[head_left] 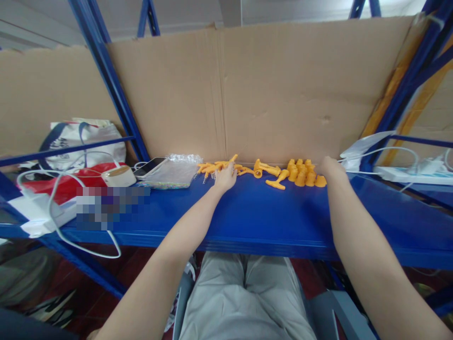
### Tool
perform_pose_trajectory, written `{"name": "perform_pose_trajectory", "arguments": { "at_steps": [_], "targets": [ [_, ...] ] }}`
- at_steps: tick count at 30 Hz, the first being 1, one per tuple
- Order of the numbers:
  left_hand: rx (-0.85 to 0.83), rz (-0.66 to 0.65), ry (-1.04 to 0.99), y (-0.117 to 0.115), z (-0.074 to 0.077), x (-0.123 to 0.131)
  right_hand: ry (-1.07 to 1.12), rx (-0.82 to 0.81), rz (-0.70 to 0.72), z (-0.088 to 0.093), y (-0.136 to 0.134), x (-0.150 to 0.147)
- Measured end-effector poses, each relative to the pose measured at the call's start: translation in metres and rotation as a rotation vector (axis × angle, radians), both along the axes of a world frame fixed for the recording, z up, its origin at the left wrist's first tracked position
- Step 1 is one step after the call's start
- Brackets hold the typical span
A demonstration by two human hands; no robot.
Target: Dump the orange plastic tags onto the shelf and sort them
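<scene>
Toward the back of the blue shelf, my left hand (225, 178) is closed on a slim orange plastic piece (234, 158) that sticks up past the fingers. Beside it lies a pile of similar orange pieces (209, 168), some with small metal chains. Farther right are a longer orange piece (268, 168) and an orange T-shaped piece (279, 181). Several orange cup-shaped pieces (300, 177) stand in close rows. Just right of these cups is my right hand (326, 167), near the cardboard; its fingers are turned away, so their grip is hidden.
A cardboard panel (276, 94) backs the blue shelf (255, 217). To the left lie a clear plastic bag (170, 174), a phone (151, 167), a white charger (118, 176), cables and a cloth bag (85, 144). A white power strip (414, 174) sits at right, by blue posts.
</scene>
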State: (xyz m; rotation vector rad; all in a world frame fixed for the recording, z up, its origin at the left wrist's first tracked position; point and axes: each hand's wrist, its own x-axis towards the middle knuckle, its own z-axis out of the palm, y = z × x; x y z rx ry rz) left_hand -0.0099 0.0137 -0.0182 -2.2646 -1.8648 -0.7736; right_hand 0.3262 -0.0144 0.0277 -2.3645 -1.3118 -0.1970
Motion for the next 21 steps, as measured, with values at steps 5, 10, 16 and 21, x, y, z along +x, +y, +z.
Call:
{"name": "perform_pose_trajectory", "arguments": {
  "at_steps": [5, 10, 16, 21],
  "targets": [
    [-0.186, 0.001, 0.076, 0.002, -0.007, -0.002, -0.078, 0.027, 0.063, 0.018, -0.009, -0.038],
    [-0.281, 0.009, 0.110, 0.006, -0.011, -0.002, -0.190, -0.031, 0.357, 0.001, 0.000, -0.069],
    [-0.244, -0.017, 0.065, 0.012, -0.015, -0.003, -0.266, -0.015, 0.613, -0.045, 0.020, -0.088],
    [-0.207, -0.032, 0.028, 0.018, -0.020, -0.004, -0.172, 0.001, 0.613, -0.061, 0.032, -0.087]
  ]
}}
